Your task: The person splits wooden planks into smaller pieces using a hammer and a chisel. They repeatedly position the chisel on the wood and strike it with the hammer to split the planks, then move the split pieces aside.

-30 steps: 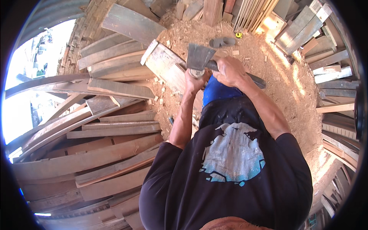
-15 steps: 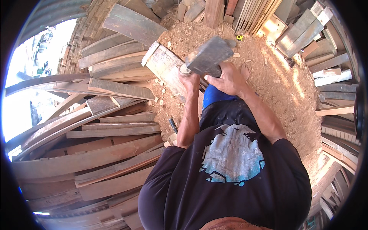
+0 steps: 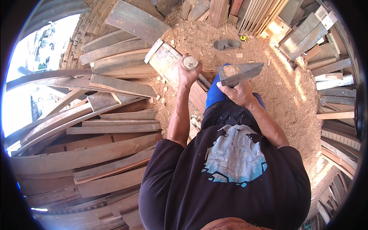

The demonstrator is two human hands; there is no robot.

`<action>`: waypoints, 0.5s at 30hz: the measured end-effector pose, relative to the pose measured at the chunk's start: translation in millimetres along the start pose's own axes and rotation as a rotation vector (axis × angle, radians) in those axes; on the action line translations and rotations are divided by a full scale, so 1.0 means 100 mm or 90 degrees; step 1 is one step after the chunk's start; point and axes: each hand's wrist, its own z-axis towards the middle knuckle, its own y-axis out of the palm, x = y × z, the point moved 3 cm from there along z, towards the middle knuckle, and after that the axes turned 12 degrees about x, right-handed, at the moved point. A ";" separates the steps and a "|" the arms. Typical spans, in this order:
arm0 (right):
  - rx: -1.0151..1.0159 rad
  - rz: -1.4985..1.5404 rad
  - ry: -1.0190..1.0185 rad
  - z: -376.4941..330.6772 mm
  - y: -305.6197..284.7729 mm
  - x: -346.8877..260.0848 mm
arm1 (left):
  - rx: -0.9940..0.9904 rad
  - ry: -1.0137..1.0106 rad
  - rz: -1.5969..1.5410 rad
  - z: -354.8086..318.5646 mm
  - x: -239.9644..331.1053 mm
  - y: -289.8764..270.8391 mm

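My left hand (image 3: 188,76) is closed around an upright chisel handle (image 3: 190,63); its round, pale, worn top shows above the fist. The blade end is hidden under the hand. Below and beside it lies a pale wooden workpiece (image 3: 163,61). My right hand (image 3: 241,93) grips a wooden mallet by its handle, which the fingers mostly cover. The dark, wedge-shaped mallet head (image 3: 247,73) is held to the right of the chisel, apart from it, with a worn light patch on its face turned upward.
Stacked planks (image 3: 115,128) fill the left side, and more boards (image 3: 333,94) line the right. Wood chips and sawdust cover the floor (image 3: 283,88). Ahead lie grey sandals (image 3: 226,44) and a yellow tape measure (image 3: 243,38). Thin slats (image 3: 260,17) lean at the far side.
The mallet has swung away from the chisel top to the right, and its head has turned. The chisel top and the sandals, covered before, now show. My left hand keeps its grip.
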 end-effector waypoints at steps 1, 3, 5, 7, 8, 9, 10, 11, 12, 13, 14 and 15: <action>0.001 0.010 0.016 0.00 0.00 0.00 | 0.004 0.014 0.008 0.00 -0.03 -0.01; 0.025 0.024 0.015 -0.02 0.01 -0.01 | 0.011 0.041 0.025 0.00 -0.08 -0.02; 0.035 0.031 0.014 -0.01 0.01 -0.02 | -0.002 0.023 0.019 -0.02 -0.08 0.01; 0.030 0.032 0.013 -0.01 0.00 -0.04 | -0.009 0.028 0.015 -0.06 -0.08 0.06; 0.027 0.025 0.014 -0.01 0.00 -0.04 | -0.011 0.042 0.014 -0.08 -0.13 0.09; 0.024 0.017 0.015 -0.01 0.00 -0.03 | -0.013 0.055 0.012 -0.10 -0.16 0.12; 0.020 0.009 0.017 -0.01 0.00 -0.02 | -0.010 0.056 0.014 -0.10 -0.19 0.14; 0.020 0.012 0.014 -0.01 -0.01 -0.02 | -0.007 0.057 0.016 -0.10 -0.22 0.15; 0.022 0.016 0.011 -0.01 -0.01 -0.02 | -0.005 0.059 0.018 -0.10 -0.19 0.16; 0.024 0.020 0.007 -0.01 -0.02 -0.02 | 0.000 0.053 0.019 -0.10 -0.16 0.16; 0.027 0.013 0.000 -0.01 -0.03 -0.02 | 0.005 0.047 0.020 -0.10 -0.14 0.15; 0.028 0.007 -0.006 -0.02 -0.03 -0.01 | 0.012 0.040 0.021 -0.11 -0.10 0.13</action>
